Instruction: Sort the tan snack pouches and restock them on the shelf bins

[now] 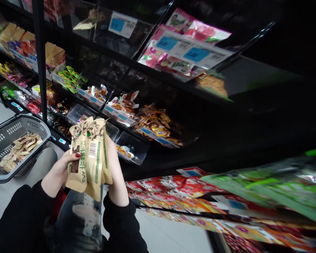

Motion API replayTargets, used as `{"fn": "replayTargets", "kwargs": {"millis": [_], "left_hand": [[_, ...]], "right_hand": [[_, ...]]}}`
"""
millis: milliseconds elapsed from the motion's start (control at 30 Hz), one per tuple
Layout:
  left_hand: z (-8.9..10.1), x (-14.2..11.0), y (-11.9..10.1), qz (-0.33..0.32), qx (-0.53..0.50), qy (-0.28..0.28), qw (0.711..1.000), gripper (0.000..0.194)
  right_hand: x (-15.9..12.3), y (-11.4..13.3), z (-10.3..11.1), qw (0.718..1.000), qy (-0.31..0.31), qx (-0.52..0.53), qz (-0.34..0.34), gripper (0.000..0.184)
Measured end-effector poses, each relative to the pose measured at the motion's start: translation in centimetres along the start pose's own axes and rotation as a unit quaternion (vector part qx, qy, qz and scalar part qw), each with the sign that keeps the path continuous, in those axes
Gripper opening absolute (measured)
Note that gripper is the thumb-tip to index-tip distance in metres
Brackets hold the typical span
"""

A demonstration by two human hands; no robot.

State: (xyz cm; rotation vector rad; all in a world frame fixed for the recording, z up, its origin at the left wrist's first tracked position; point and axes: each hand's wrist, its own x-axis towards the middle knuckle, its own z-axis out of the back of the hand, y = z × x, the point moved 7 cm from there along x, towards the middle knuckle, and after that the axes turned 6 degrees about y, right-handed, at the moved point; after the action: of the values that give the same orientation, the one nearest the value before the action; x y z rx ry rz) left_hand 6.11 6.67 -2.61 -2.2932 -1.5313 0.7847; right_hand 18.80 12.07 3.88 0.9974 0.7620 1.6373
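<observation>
Several tan paper snack packets (94, 165), printed with green lettering and a barcode, are bunched upright over my lap. My left hand (58, 171) grips them from the left, its red-nailed thumb pressed on the front packet. On the other side my right hand (116, 172) is wrapped behind the packets, its fingers mostly hidden by them. To the left on the floor stands a grey plastic basket (43, 123) with similar small tan packets (19, 153) lying inside.
Black shelving with clear bins of wrapped snacks (155, 121) runs ahead. Pink snack bags (197, 31) sit on a higher shelf. Hanging red packets (168, 184) and green bags (274, 186) line the right side. A black post (40, 63) rises behind the basket.
</observation>
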Motion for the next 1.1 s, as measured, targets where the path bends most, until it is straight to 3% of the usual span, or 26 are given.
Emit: {"fn": "replayTargets", "kwargs": {"millis": [133, 300, 367, 467, 500, 733, 833, 933, 1100], "left_hand": [[0.5, 0.2, 0.8, 0.028, -0.023, -0.013, 0.999, 0.018], [0.4, 0.2, 1.4, 0.060, -0.054, 0.008, 0.997, 0.016], [0.2, 0.2, 0.9, 0.037, -0.048, 0.006, 0.998, 0.020], [0.0, 0.0, -0.1, -0.023, -0.019, -0.016, 0.999, 0.030], [-0.1, -0.1, -0.5, -0.044, -0.005, -0.021, 0.999, 0.034], [-1.9, -0.8, -1.7, -0.158, 0.073, -0.004, 0.985, 0.075], [-2.5, -0.9, -2.0, -0.190, 0.084, 0.013, 0.978, 0.089], [-2.3, -0.7, -1.9, -0.190, 0.083, 0.013, 0.978, 0.087], [-1.2, -0.2, -1.7, -0.176, 0.095, 0.004, 0.980, 0.079]], "right_hand": [[-0.2, -0.1, 0.1, 0.998, -0.025, 0.029, -0.040, 0.008], [-0.7, -0.1, 0.5, 0.997, -0.064, 0.019, -0.046, 0.016], [-1.0, 0.0, 0.7, 0.993, -0.044, 0.091, -0.056, 0.029], [-1.7, 0.5, 0.8, 0.974, 0.025, 0.216, -0.068, 0.067], [-2.1, 0.9, 0.9, 0.972, 0.045, 0.224, -0.058, 0.071], [-3.3, 1.6, -0.1, 0.997, 0.052, 0.042, -0.045, 0.041], [-3.2, 1.2, -0.6, 0.997, 0.038, 0.017, -0.063, 0.044], [-3.6, 0.8, -0.9, 0.997, 0.025, 0.025, -0.062, 0.051], [-4.5, 2.1, -0.2, 0.998, -0.013, 0.039, 0.044, 0.069]]}}
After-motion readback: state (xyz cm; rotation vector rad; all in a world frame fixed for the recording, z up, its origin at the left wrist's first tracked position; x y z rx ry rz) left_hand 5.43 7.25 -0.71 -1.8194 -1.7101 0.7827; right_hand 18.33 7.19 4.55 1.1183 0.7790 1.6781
